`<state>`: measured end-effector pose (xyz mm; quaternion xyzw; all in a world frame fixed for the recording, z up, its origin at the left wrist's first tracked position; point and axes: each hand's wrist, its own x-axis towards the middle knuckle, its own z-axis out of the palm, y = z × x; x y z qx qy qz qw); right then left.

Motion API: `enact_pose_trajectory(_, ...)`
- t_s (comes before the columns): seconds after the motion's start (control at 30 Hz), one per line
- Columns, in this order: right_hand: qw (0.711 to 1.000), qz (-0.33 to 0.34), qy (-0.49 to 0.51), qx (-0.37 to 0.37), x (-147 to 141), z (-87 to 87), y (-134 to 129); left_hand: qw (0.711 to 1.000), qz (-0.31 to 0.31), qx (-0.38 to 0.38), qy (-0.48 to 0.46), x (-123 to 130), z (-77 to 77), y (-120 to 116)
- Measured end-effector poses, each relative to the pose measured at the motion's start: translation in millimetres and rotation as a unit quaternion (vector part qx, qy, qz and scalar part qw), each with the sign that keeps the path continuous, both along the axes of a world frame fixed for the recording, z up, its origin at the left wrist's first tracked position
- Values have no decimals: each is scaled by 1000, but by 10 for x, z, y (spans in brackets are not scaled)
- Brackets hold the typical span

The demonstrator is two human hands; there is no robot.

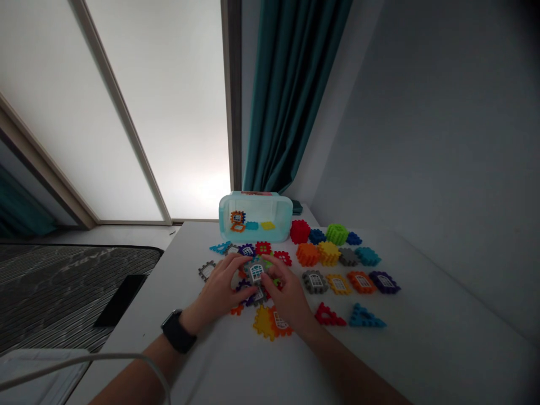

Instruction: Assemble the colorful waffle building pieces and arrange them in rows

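Gripping a grey window tile (256, 272) over the loose pile (263, 248) looks to be the step in hand: the right hand (290, 292) pinches it between thumb and fingers, while the left hand (223, 287) curls round the other side, thumb and forefinger apart. In such dim light I can't tell whether the left closes on it too, nor count the pieces underneath. The next move probably calls for keeping that tile clear of its toothed neighbours. On the tabletop (236, 371), right of the hands, sit eight groups of plain pieces (328, 253) in two rows of four, then a row of four window tiles (361, 282), then a red triangle (331, 322) and a blue triangle (367, 323). Four pieces show in the pale blue tub (287, 214) behind the pile. Nearest the person lie one yellow tile (263, 322) and one orange window tile (282, 323).
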<state>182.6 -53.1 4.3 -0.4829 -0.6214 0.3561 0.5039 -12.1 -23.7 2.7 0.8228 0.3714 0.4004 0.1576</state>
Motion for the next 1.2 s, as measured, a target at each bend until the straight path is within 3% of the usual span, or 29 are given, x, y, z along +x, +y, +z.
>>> enact_pose_trajectory(0.27, 1000, -2, 16, -5, -13, -36, 11, 995, 41, 79, 53, -25, -44, 12)
enact_pose_trajectory(0.43, 997, -20, -55, 43, 28, -22, 16, 994, 46, 85, 54, -45, -21, 30)
enact_pose_trajectory(0.73, 939, 3, -252, 236, 180, -22, 73, 994, 54, 73, 56, -89, -15, 61)
enact_pose_trajectory(1.2, 910, 39, -307, 275, 240, -41, 107, 994, 29, 74, 72, -72, -12, 44)
